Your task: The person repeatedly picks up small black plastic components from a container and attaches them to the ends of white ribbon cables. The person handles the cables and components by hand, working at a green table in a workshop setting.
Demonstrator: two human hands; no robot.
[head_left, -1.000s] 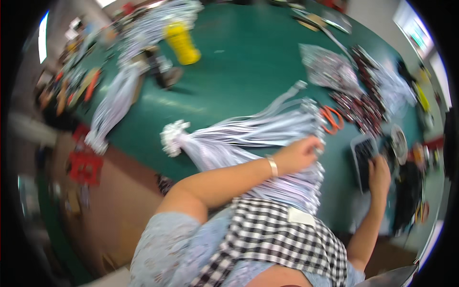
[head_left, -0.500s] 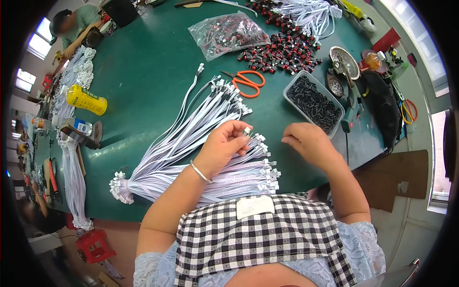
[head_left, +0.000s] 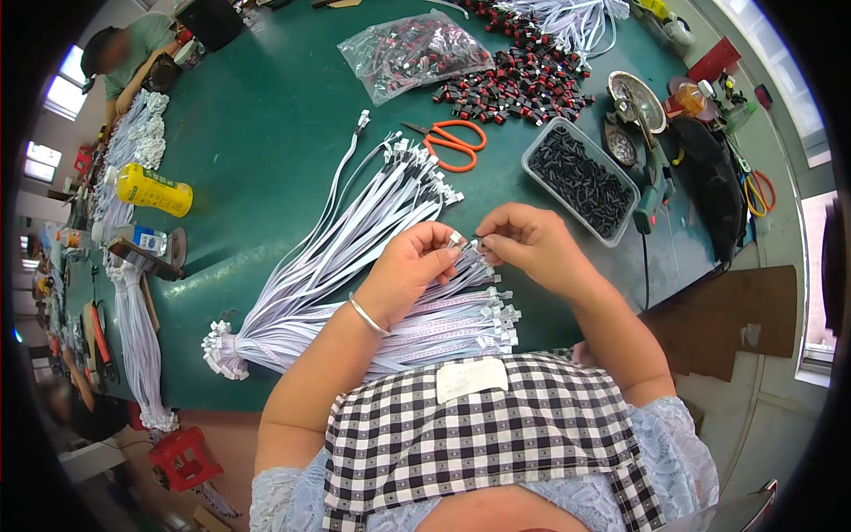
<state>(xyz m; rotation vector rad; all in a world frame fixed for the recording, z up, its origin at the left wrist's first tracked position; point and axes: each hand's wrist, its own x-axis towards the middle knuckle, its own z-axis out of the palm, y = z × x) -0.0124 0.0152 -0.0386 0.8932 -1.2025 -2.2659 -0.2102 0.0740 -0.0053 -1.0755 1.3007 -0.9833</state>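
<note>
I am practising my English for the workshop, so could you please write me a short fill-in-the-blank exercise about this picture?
1. The left hand holds a ____ connector.
2. The bracelet is on the person's ____ arm.
3. The scissors have ____ handles.
4. The pieces in the tub are ____ in colour.

Missing words: white; left; orange; black.

Worktop (head_left: 275,115): deep green. Cables (head_left: 346,235): white, lower strands marked faintly pink; end plugs (head_left: 507,315) white. Small tubes (head_left: 581,182): black. Clips (head_left: 523,84): red and black mixed. Scissors (head_left: 443,142): orange handles. Bottle (head_left: 155,189): yellow. Apron (head_left: 479,426): black-and-white check. Blouse (head_left: 671,443): pale blue, lacy pattern. Bracelet (head_left: 366,317): silver. Stool (head_left: 184,458): bright red.
</note>
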